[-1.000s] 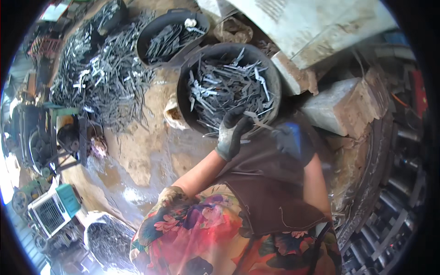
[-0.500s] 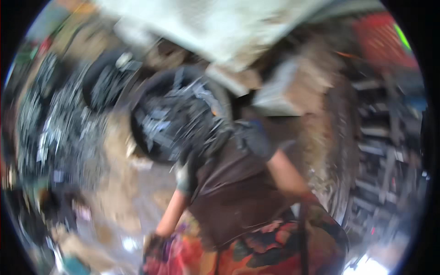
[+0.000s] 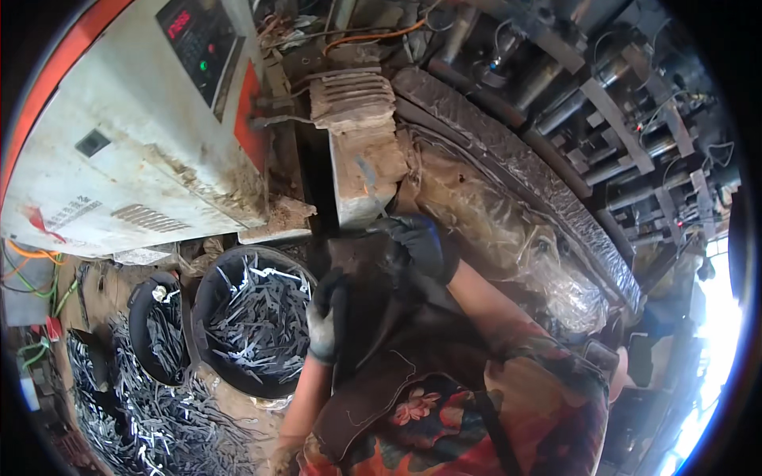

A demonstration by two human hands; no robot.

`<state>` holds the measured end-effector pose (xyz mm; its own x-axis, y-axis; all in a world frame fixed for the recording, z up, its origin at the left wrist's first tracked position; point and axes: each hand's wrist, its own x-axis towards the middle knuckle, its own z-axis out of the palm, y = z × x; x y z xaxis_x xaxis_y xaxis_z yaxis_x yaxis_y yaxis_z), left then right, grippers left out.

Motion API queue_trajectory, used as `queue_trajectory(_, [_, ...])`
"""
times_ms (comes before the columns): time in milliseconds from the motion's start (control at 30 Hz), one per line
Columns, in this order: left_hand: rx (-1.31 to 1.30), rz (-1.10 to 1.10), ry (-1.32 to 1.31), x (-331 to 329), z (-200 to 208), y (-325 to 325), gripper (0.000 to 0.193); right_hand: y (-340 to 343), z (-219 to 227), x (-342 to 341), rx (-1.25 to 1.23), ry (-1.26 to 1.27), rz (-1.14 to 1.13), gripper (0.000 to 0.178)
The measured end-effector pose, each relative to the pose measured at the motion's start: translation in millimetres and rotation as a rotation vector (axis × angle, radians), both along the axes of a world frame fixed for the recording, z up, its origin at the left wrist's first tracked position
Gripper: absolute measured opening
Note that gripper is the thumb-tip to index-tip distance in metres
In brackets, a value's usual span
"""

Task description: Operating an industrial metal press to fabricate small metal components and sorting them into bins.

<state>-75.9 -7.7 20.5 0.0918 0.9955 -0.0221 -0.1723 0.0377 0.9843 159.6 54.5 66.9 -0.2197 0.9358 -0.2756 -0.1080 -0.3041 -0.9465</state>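
My right hand (image 3: 418, 244), in a dark glove, is raised over my lap, its fingers closed on a thin grey metal strip (image 3: 367, 173). The strip points up and away, with a small orange spot partway along it. My left hand (image 3: 324, 317), in a black and pale glove, is beside the right rim of a round black tub (image 3: 203, 345). Its fingers look curled together against the dark apron (image 3: 397, 317); whatever they hold, if anything, is hidden. Many thin grey metal pieces (image 3: 258, 321) fill the tub.
A smaller black container (image 3: 139, 317) and a heap of metal pieces (image 3: 175, 428) lie at left. A pale machine cabinet (image 3: 143, 151) with a lit panel stands ahead, beside dusty blocks (image 3: 365, 159). Crumpled plastic sheeting (image 3: 508, 238) and metal machinery (image 3: 603, 119) are at right.
The view has swung to the right, so the tub and cabinet now appear farther left. My right hand has moved from near the tub's rim to in front of the blocks, holding the strip.
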Motion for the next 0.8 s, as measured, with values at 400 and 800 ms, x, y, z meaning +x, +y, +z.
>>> queue_trajectory(400, [-0.276,0.689,0.696,-126.2,-80.4,-90.7,0.019,-15.1,-31.6,-22.6,0.128,-0.090,0.092,0.032])
queue_trajectory(800, [-0.214,0.198,1.758,-133.5,-43.7,-49.3,0.040,-20.8,-31.2,-23.8,-0.123,0.095,0.078,0.032])
